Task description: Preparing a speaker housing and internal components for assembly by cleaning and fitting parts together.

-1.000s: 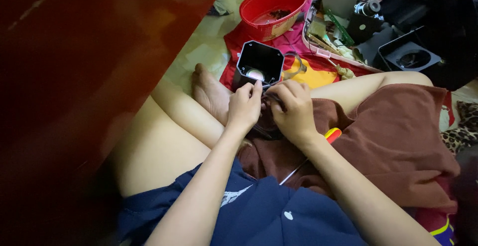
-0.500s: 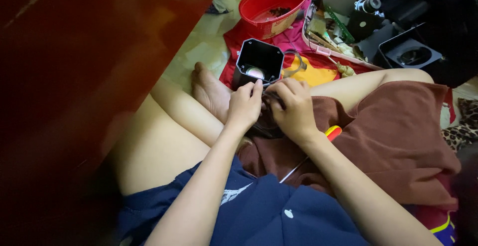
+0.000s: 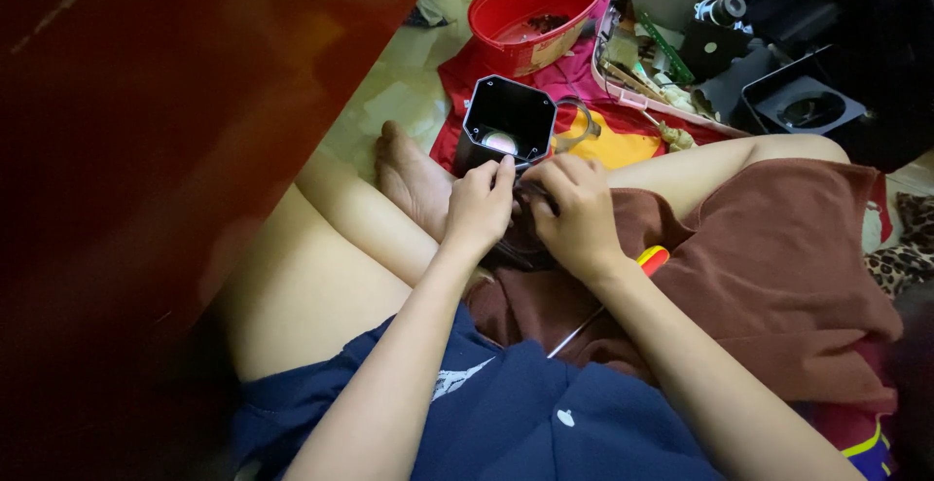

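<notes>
I sit cross-legged on the floor. My left hand (image 3: 479,204) and my right hand (image 3: 574,211) meet over my lap, fingers curled together on a small dark part (image 3: 520,233) that they mostly hide. Just beyond my fingertips stands a black octagonal housing (image 3: 506,123), open at the top with a shiny disc inside. A screwdriver (image 3: 623,286) with a red and yellow handle lies on the brown cloth (image 3: 778,257) under my right wrist.
A red plastic bowl (image 3: 533,0) sits at the far side on a red cloth (image 3: 569,77). A pink tray (image 3: 671,43) of mixed parts and a black square part (image 3: 803,102) lie at the upper right. A dark red wooden panel (image 3: 146,102) fills the left.
Both hands stay together on the small part with only slight finger shifts. The view has nudged a little.
</notes>
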